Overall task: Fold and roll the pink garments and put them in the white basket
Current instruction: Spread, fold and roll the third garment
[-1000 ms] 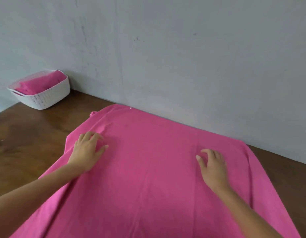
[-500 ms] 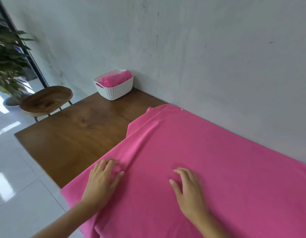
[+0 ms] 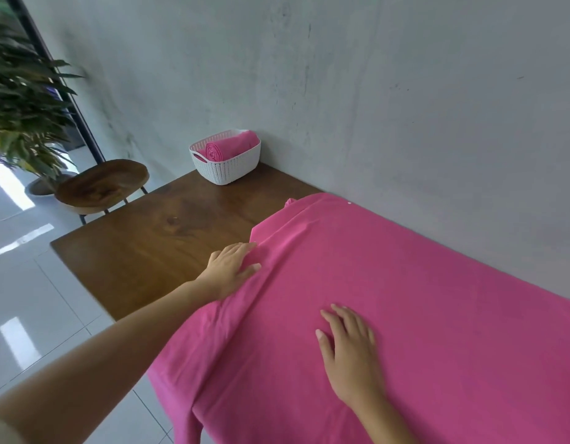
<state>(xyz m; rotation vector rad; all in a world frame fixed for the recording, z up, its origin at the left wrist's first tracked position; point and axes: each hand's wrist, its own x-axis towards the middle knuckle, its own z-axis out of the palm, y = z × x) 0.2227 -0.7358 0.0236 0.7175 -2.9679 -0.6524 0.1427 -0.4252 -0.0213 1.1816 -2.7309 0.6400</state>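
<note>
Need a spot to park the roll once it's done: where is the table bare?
Bare wood of the table runs from the white basket in the far corner to the left hand, bordered rightward by the pink garment. Beyond that edge cloth covers everything up to the wall; the right hand rests there.

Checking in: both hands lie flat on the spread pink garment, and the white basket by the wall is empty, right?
Not empty: the head view shows a rolled pink garment in the white basket by the wall. The rest holds: the left hand and right hand lie flat on the spread pink garment.
</note>
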